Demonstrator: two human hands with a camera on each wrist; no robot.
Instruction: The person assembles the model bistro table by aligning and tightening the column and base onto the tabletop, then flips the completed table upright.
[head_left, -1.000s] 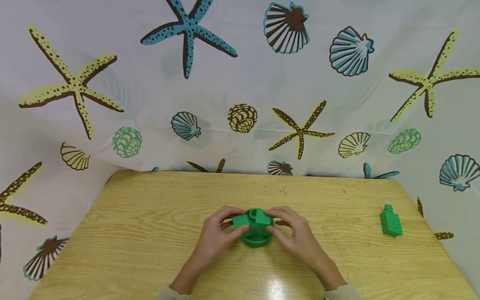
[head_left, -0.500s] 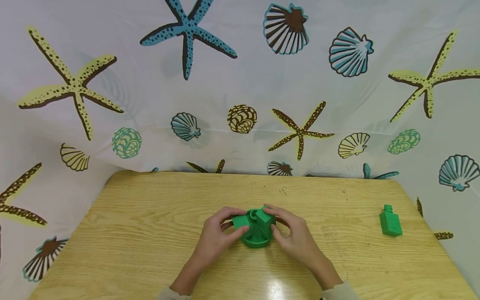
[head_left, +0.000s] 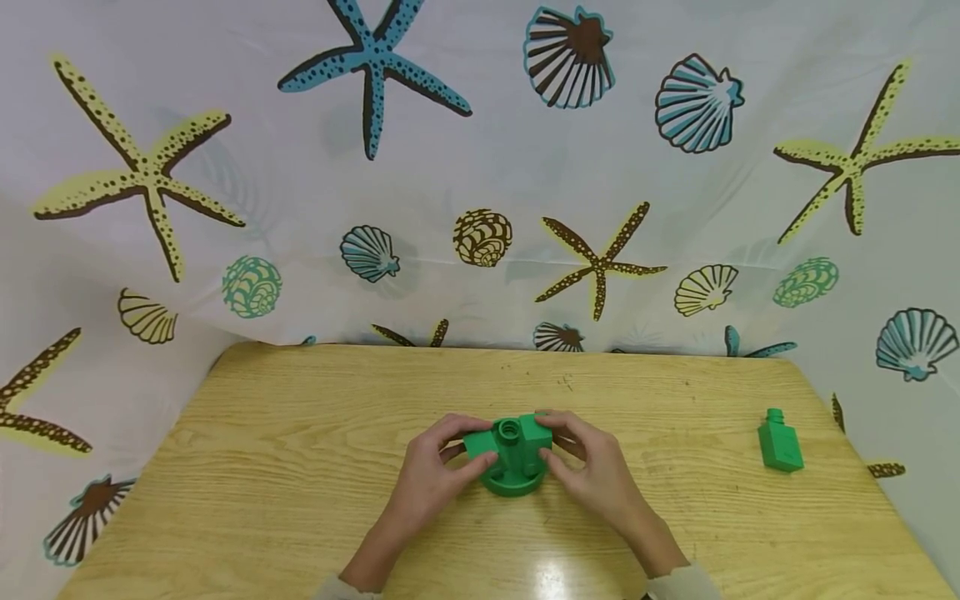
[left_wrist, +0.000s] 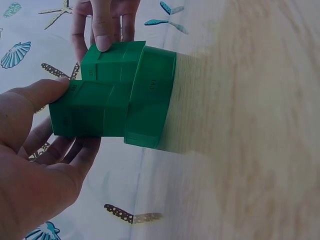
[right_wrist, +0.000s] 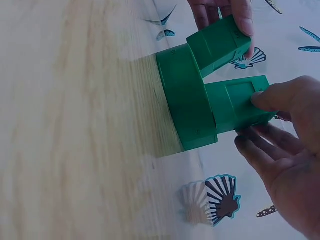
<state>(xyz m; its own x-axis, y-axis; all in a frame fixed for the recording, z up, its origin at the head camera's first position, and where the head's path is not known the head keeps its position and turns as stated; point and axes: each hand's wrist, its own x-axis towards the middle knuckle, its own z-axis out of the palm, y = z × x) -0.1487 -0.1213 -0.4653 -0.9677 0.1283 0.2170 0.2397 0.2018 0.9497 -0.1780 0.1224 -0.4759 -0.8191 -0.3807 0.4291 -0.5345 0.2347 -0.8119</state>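
Note:
A round green base point(head_left: 512, 488) stands on the table with a ring-topped post point(head_left: 509, 430) at its centre. My left hand point(head_left: 430, 468) grips a green rectangular block point(head_left: 480, 444) between thumb and fingers at the base's left side; that block leans outward in the right wrist view. On the other side my right hand point(head_left: 597, 468) holds a second green block point(right_wrist: 240, 102), whose lower end is inside the rim of the base point(right_wrist: 186, 100). Both blocks rise above the rim, and their lower ends are hidden by its wall in the wrist views.
A green bottle-shaped block point(head_left: 781, 444) with a ridged neck stands at the right of the wooden table point(head_left: 300, 467). A white cloth point(head_left: 442, 167) printed with starfish and shells hangs behind the table and along its sides.
The right block was turned and tilted half a second ago; now it stands straighter, its top facing squarely forward. My right fingers shifted with it. The left hand and its block stay in place.

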